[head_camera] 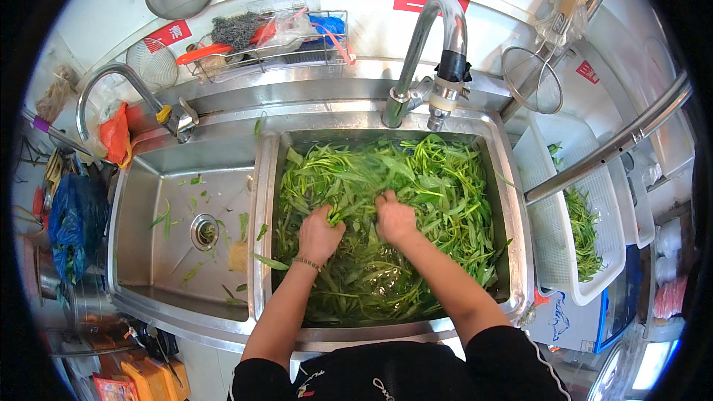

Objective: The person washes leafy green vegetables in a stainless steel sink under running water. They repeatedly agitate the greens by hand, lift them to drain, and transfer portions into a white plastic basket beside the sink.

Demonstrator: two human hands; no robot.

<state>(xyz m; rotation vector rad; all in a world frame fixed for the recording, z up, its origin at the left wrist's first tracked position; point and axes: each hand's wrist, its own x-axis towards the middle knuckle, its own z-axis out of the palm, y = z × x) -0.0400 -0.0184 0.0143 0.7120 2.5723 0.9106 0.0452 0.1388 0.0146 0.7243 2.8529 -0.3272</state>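
Observation:
Long-stemmed leafy greens (457, 195), which look like water spinach, fill the right basin of a stainless steel sink (519, 245) and lie partly under water. My left hand (321, 235), with a beaded bracelet at the wrist, is closed around a bunch of stems left of the basin's middle. Just to its right, my right hand (396, 219) has its fingers curled into the greens, their tips partly hidden. Leaves beyond both hands are blurred by motion. Darker water shows between my forearms, with greens below its surface.
A tall faucet (457, 28) rises behind the right basin. Leaf scraps lie around the drain (205, 232) in the left basin, under a second faucet (120, 69). At right, a white plastic basket (548, 245) holds greens, with a metal pole (607, 147) crossing above it. A wire rack (262, 61) hangs behind.

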